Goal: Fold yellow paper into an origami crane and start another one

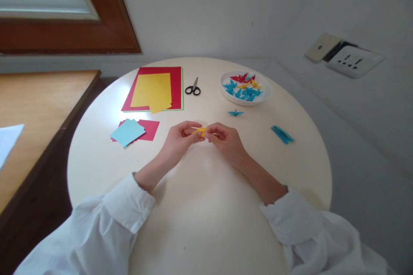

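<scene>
A small folded yellow paper crane (pixel 201 130) is pinched between both hands over the middle of the round table. My left hand (pixel 182 138) grips its left side with thumb and fingers. On the other side, my right hand (pixel 227 141) pinches the right end, fingers closed. Fingertips cover part of the paper, so its full shape is hidden. Beyond my right hand a single blue paper crane (pixel 235 113) rests on the tabletop. Behind that stands a white round dish (pixel 223 87) holding several blue, red and yellow paper cranes (pixel 248 93).
Black-handled scissors (pixel 192 89) lie at the back, beside stacked red sheets (pixel 177 88) and yellow sheets (pixel 151 90). Light blue squares (pixel 128 132) overlap pink paper (pixel 151 130) at left. Folded blue strips (pixel 282 135) lie at right. A wall bounds the white table (pixel 206 223) behind.
</scene>
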Demonstrator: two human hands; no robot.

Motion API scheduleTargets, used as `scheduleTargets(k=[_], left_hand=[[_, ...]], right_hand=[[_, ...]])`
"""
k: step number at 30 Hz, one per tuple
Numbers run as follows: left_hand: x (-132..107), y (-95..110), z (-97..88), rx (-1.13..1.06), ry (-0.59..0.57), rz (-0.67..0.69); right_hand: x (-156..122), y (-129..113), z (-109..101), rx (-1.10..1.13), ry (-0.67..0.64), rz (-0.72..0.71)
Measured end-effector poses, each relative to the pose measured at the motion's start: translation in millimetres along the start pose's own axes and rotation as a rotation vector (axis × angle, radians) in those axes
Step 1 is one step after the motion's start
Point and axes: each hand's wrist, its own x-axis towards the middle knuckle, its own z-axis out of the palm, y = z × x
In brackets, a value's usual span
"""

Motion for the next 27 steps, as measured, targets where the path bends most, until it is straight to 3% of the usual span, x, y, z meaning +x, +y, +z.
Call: scheduleTargets(k=[11, 27], left_hand=[[-3.1, 1.0, 4.3, 0.063, 0.037, 0.025], [-5.7, 2.2, 9.4, 0.123, 0.046, 0.191]], right_hand=[[-3.2, 1.5, 2.8, -0.09, 0.03, -0.078], [-5.6, -1.5, 8.1, 0.007, 0.124, -0.012]])
